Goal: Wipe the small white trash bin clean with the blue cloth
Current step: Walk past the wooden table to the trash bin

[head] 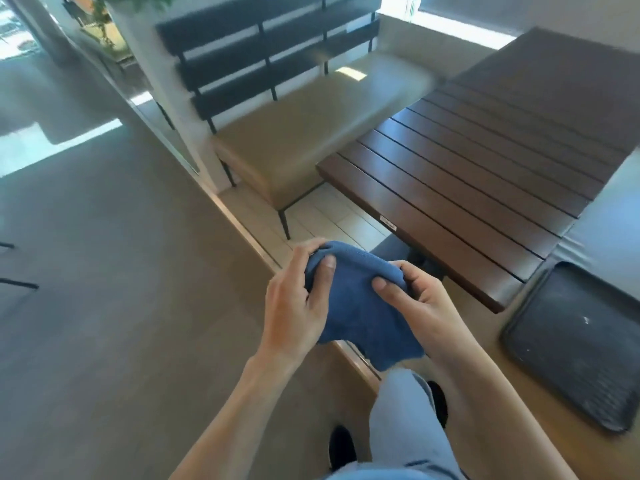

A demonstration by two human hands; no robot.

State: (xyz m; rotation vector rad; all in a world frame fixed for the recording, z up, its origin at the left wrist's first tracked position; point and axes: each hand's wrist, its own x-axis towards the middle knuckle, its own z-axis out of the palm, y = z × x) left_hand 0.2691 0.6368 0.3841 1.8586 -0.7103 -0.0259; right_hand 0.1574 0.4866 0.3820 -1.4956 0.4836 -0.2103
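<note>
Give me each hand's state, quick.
Left hand: grips the cloth, fingers curled round its edge.
Right hand: grips the same cloth, thumb on top.

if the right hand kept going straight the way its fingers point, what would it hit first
The right hand points leftward across the blue cloth it grips, so it would probably meet the left hand holding the cloth's other end. Depth is hard to judge.

Bright daylight floods in from the windows [450, 26] behind — glare there, motion blur throughout, wide-angle bending at edges.
</note>
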